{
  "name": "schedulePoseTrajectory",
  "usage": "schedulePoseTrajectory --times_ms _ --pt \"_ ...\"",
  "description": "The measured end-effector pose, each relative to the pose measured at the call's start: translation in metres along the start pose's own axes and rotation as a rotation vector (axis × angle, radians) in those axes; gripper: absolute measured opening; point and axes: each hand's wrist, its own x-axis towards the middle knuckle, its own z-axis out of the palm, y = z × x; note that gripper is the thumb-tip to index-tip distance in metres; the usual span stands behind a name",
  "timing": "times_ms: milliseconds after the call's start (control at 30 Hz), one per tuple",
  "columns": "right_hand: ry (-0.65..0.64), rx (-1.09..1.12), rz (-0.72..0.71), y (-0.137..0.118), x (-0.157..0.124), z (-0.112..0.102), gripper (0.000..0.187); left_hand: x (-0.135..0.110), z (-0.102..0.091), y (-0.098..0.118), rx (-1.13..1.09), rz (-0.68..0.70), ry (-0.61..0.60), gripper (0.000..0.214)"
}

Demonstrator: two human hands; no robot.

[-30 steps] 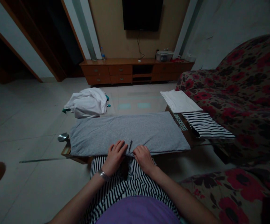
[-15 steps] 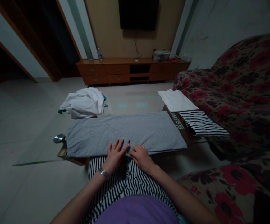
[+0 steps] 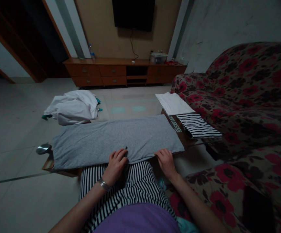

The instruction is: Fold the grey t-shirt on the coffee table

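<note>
A long folded grey garment lies across the glass coffee table in front of my knees. My left hand is at the middle of its near edge, fingers bent and drawn together on the fabric. A small dark bit, perhaps a tag, shows by those fingertips. Farther right along the same edge, my right hand has its fingers curled over the hem, with the thumb mostly hidden. The cloth looks flat, with light creases and a gathered left end.
A crumpled white garment with green parts sits at the table's far left. Folded white cloth and folded striped cloth lie at the right. A shiny metal object stands at the left corner. A flowered sofa lines the right.
My right hand has moved right along the near hem, away from my left hand. My left hand's spread fingers have drawn together. The whole view has shifted slightly.
</note>
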Motion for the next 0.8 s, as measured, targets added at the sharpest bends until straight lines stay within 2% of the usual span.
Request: schedulePoseTrajectory --times_ms 167,333,467,633,800 --pt "0.037 -0.018 0.036 0.02 -0.014 -0.007 0.021 -0.001 0.004 0.0 -0.002 -0.007 -0.002 0.021" --pt "0.078 -0.051 0.009 0.016 -0.012 0.002 0.026 0.002 0.001 0.004 -0.002 -0.01 0.005 0.021" --pt "0.049 -0.055 -0.003 0.018 -0.006 0.002 0.019 0.002 0.0 0.004 -0.002 -0.02 0.0 0.022" --pt "0.033 -0.013 0.012 0.028 -0.014 0.0 0.02 0.001 0.001 0.002 -0.004 -0.032 -0.027 0.025" --pt "0.037 -0.044 0.007 0.026 -0.021 0.002 0.019 0.003 0.0 0.004 0.012 -0.04 -0.041 0.027"
